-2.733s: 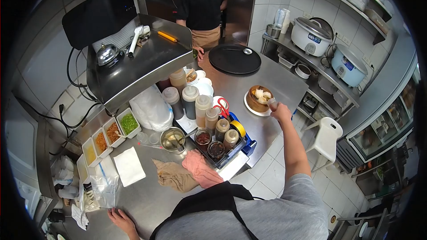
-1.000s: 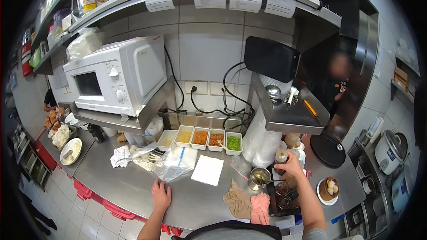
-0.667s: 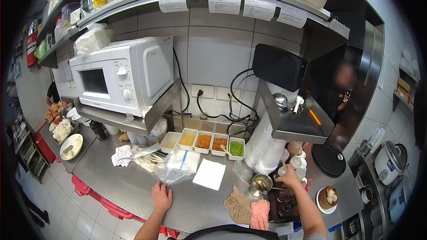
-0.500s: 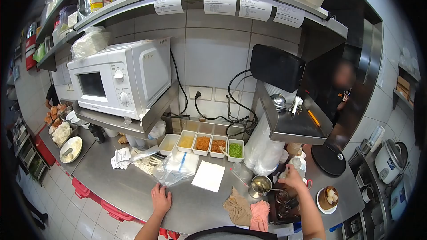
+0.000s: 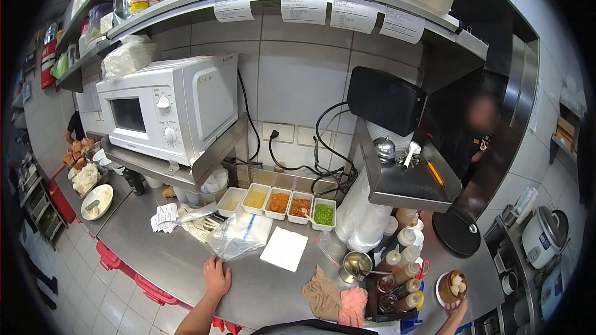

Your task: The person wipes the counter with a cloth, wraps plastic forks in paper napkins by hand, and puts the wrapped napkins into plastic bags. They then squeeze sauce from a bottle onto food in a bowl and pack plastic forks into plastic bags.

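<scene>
- Head view: bamboo steamer (image 5: pixel 451 295) upright on white plate (image 5: pixel 439 290), right end of counter (image 5: pixel 261 291); open top faces up.
- Round body, long axis unclear.
- Right hand (image 5: pixel 457 308) at its near side; can't tell if gripping.
- Left hand (image 5: pixel 216 277) open, resting on counter.

A commercial kitchen: printed slips (image 5: pixel 305 6), microwave (image 5: pixel 174 107), steel counter (image 5: pixel 261 288), probably rice cookers (image 5: pixel 537 232).
</scene>
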`<state>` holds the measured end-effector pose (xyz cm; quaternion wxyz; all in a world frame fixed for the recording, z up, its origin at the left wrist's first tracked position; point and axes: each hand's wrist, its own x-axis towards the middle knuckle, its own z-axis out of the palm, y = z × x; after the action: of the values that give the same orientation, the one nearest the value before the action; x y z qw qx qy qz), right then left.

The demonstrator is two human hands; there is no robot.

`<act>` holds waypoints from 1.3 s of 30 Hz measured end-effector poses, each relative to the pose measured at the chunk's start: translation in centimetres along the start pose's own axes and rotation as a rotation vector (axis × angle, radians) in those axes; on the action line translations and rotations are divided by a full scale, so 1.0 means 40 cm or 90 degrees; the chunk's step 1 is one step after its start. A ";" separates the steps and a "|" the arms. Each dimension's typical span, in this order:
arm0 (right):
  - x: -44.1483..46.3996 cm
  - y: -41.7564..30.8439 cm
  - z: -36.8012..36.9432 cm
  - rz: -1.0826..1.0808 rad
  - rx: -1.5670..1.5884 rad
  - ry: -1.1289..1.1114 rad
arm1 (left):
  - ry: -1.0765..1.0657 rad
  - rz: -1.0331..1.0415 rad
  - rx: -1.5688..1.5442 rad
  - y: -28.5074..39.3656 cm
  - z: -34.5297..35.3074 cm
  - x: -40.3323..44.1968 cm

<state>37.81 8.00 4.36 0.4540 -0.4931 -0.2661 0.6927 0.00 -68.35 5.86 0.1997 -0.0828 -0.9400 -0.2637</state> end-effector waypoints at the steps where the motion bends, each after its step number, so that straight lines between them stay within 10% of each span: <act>1: 0.043 0.046 -0.043 0.070 -0.002 0.083 | 0.000 -0.001 0.003 0.001 0.000 -0.001; 19: 0.222 0.160 0.056 0.026 0.056 -0.189 | 0.009 0.007 0.024 0.002 0.010 -0.001; 22: 0.206 0.122 0.152 -0.007 -0.159 0.019 | 0.013 0.009 0.020 0.004 0.008 -0.002; 24: 0.186 0.061 0.237 -0.226 -0.309 0.085 | 0.020 0.012 0.019 0.001 0.007 -0.003; 25: 0.121 0.015 0.306 -0.577 -0.387 0.110 | 0.022 0.015 0.018 0.000 0.005 -0.003; 26: 0.051 -0.067 0.362 -0.564 -0.359 -0.003 | 0.014 0.030 0.016 0.002 0.005 0.000; 27: 0.063 -0.134 0.415 -0.879 -0.548 0.044 | 0.019 0.037 0.014 0.001 0.009 0.004; 39: -0.558 -0.679 0.902 -0.999 -0.287 -0.292 | 0.023 0.051 0.001 -0.025 0.028 -0.002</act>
<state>16.67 3.06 49.82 0.6286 -0.0914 -0.7485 0.1903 -0.57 -68.60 4.49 0.2271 -0.1155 -0.9325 -0.2561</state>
